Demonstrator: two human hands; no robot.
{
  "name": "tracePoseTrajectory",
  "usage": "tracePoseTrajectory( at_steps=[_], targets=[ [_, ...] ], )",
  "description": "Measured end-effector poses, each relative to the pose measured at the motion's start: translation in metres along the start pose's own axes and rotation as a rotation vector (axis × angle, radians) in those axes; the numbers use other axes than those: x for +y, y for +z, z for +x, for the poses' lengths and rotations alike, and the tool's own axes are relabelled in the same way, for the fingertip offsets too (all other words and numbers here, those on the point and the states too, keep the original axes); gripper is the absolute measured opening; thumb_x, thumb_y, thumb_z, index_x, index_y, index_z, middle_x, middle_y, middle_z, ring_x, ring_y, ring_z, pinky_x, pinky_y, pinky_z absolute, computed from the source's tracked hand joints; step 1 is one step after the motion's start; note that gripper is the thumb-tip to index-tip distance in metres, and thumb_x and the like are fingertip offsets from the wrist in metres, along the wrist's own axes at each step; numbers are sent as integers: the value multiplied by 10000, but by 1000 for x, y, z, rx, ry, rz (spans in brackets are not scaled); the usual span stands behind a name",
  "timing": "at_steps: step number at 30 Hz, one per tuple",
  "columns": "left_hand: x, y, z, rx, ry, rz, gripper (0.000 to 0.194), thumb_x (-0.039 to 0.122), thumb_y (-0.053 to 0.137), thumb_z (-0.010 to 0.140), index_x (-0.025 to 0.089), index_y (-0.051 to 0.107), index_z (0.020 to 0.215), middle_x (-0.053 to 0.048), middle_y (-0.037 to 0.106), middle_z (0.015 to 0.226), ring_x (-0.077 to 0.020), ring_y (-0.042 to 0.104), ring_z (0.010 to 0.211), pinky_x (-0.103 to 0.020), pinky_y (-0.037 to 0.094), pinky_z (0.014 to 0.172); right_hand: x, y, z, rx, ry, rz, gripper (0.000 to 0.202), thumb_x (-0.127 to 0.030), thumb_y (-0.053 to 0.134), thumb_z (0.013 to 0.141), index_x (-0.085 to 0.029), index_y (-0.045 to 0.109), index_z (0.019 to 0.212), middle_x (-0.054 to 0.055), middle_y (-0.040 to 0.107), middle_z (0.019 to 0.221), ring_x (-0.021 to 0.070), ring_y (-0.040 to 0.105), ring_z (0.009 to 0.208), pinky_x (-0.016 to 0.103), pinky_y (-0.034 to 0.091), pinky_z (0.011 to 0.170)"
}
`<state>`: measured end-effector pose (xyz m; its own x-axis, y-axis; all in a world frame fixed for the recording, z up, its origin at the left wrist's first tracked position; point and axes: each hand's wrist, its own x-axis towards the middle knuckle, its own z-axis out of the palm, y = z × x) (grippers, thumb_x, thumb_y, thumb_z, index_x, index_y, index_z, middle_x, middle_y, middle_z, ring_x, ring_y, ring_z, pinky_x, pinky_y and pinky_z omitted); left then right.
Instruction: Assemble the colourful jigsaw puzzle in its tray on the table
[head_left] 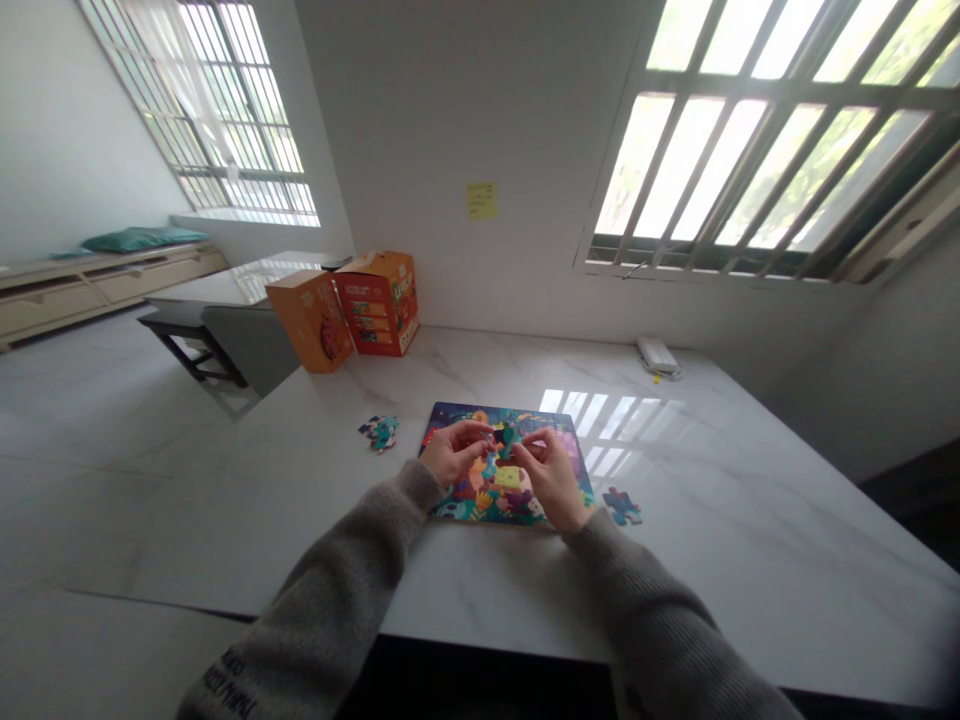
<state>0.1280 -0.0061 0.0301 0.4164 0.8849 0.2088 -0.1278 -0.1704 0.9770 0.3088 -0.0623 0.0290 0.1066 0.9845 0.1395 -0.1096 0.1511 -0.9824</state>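
Note:
A colourful jigsaw puzzle (487, 505) lies flat on the white marbled table (315, 500). Above its middle, a teal and dark puzzle piece (508, 440) is held between my two hands. My right hand (551, 475) pinches its right side between thumb and fingers. My left hand (456, 450) is at the piece's left, fingers closed in a pinch; what these fingertips hold is too small to make out. Loose pieces (381, 432) sit left of the puzzle, and more pieces (622, 506) lie just off its right edge.
Two orange boxes (315, 320) (379, 305) stand at the table's back left. A white device with a cable (656, 355) rests near the back right edge. A yellow note (481, 200) is on the wall, with barred windows on both sides.

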Motion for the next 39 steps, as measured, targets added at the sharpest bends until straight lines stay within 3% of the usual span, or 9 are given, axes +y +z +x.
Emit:
tracePoseTrajectory(
  at_steps=[6, 21, 26, 30, 33, 39],
  targets=[
    [-3, -3, 2, 86, 1, 41, 473, 534, 779, 708, 142, 701, 963, -90, 753, 835, -218, 715, 805, -329, 567, 762, 5, 1, -1, 24, 1, -28, 481, -643, 725, 743, -245, 469, 828, 11, 687, 706, 258, 735, 726, 365, 583, 642],
    [-3, -3, 2, 114, -4, -7, 438, 504, 804, 683, 133, 735, 905, -77, 749, 819, -197, 699, 763, -320, 564, 764, 6, 0, -3, -30, 1, -4, 412, -609, 657, 825, -245, 477, 895, -12, 643, 784, 212, 721, 759, 349, 598, 693],
    [-3, -1, 3, 127, 4, -47, 453, 488, 844, 640, 147, 653, 869, -25, 695, 765, -141, 653, 686, -261, 533, 676, 2, 5, -8, -143, 15, 30, 371, -574, 631, 864, -255, 448, 920, -15, 635, 836, 206, 725, 792, 331, 596, 637],
    [-4, -2, 4, 136, 14, -58, 497, 446, 859, 633, 157, 625, 962, 45, 610, 657, -90, 573, 580, -208, 469, 579, 0, 4, -8, -216, -33, -64, 293, -509, 609, 902, -247, 478, 928, 7, 661, 859, 201, 712, 852, 353, 586, 738],
    [-4, -3, 4, 165, 13, -28, 464, 442, 859, 626, 146, 648, 914, 27, 620, 669, -96, 578, 611, -210, 468, 590, -4, -9, 0, -151, -144, -171, 235, -448, 591, 922, -235, 521, 991, 41, 695, 917, 198, 697, 876, 369, 561, 801],
    [-4, -6, 6, 226, -23, 35, 421, 426, 851, 620, 141, 682, 880, 3, 642, 677, -120, 594, 629, -238, 484, 612, -14, -63, 25, 216, -295, -227, 155, -299, 556, 897, -199, 572, 1015, 33, 701, 832, 180, 666, 758, 369, 540, 769]
  ],
)
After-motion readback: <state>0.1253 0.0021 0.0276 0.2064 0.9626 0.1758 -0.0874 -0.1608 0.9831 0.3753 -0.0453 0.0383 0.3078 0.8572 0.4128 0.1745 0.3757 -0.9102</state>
